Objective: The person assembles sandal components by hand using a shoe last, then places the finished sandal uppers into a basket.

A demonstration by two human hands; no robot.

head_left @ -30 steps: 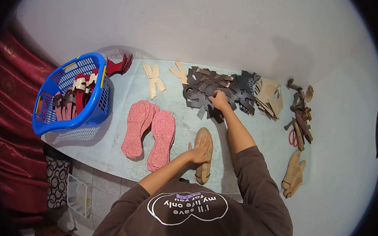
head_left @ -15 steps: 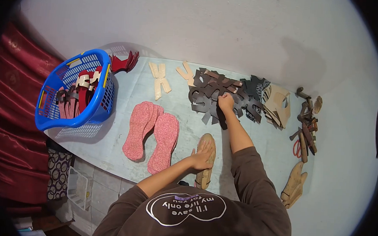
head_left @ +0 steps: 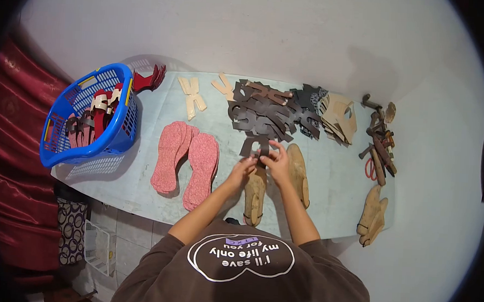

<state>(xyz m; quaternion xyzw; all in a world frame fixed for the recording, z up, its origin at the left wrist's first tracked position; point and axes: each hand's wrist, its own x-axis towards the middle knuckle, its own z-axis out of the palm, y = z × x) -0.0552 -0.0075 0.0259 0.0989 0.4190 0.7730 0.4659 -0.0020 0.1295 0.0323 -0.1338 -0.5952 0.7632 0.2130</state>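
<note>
My left hand [head_left: 244, 168] and my right hand [head_left: 277, 162] pinch a dark brown cut-out strap piece [head_left: 256, 146] between them. The piece is over the toe end of a wooden shoe last [head_left: 255, 195], which lies on the table in front of my body. A second last [head_left: 299, 173] lies just right of my right hand. Beyond my hands is a pile of dark brown strap pieces [head_left: 260, 115]. Pink patterned soles lie in two stacks, one [head_left: 171, 153] farther left and one [head_left: 202, 168] nearer my left forearm.
A blue basket [head_left: 124, 124] holding sandals stands at the left. Cream strap pieces [head_left: 192, 97] and red pieces [head_left: 150, 79] lie along the back. Beige pieces [head_left: 339, 120], hammers and other tools [head_left: 382, 144], and more lasts [head_left: 371, 215] are at the right.
My right hand has come back from the pile with a dark strap piece, and my left hand has shifted up to it. The second last now shows; the view has shifted slightly.
</note>
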